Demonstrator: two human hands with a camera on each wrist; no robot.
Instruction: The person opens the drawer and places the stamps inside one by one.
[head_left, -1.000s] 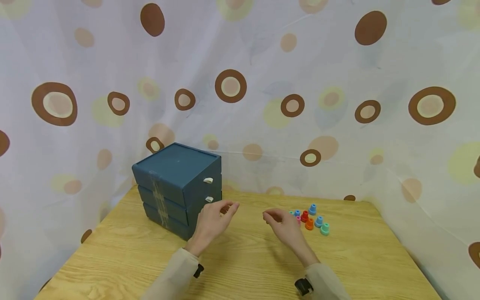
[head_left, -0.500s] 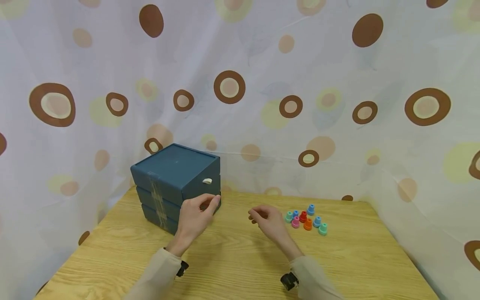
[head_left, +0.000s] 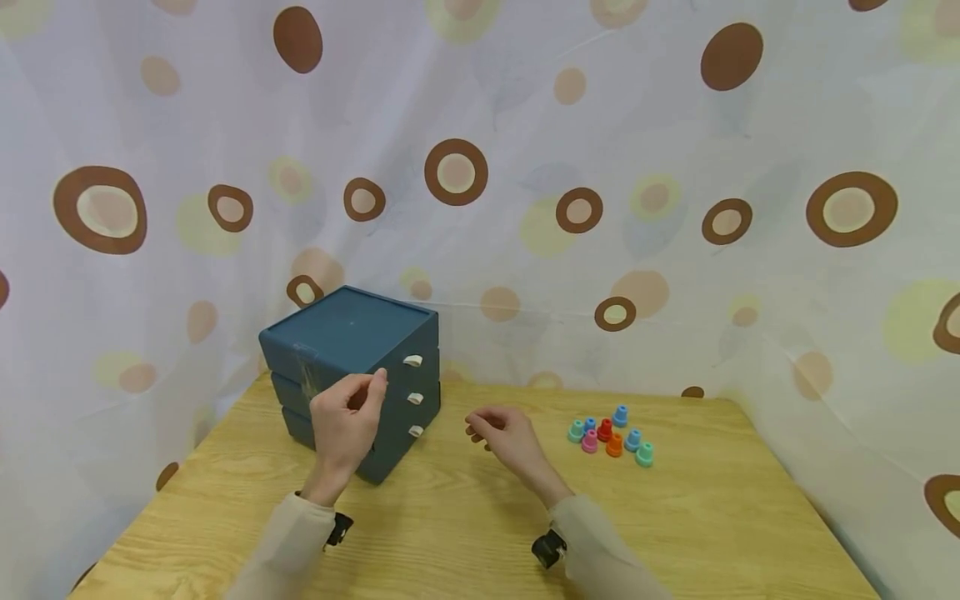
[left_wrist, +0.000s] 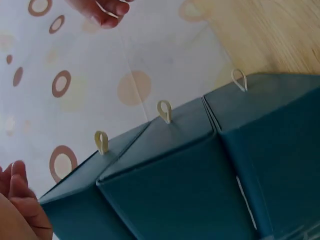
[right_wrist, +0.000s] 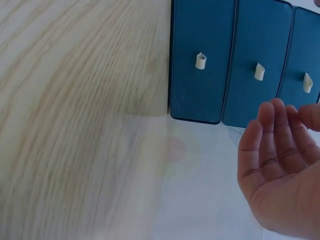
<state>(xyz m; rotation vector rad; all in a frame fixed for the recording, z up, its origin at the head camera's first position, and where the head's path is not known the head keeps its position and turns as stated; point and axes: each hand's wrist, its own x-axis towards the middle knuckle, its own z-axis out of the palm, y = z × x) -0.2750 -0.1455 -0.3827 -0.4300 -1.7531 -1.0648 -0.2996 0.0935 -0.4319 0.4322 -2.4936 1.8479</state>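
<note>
A dark blue three-drawer cabinet (head_left: 348, 329) stands on the left of the wooden table, a small white loop handle (head_left: 413, 361) on each drawer front. All its drawers look closed. In the head view my left hand (head_left: 345, 425) is raised before the cabinet's near corner, overlapping it, fingers loosely bent and holding nothing. My right hand (head_left: 510, 442) hovers over the table to the right of the drawer fronts, also bare, with its fingers gently curved. From the right wrist, that hand (right_wrist: 280, 165) shows below the handles, apart from them.
Several small cone-shaped pieces in blue, red, orange, pink and green, among them an orange one (head_left: 614, 445), stand on the table (head_left: 712, 517) at the right. A dotted curtain (head_left: 525, 167) hangs behind the table. Clear tape runs down the cabinet's left side.
Both hands have moved left, the left one from beside the drawer handles to the cabinet's near corner. The right hand has come away from the coloured pieces. The cabinet and pieces stay put.
</note>
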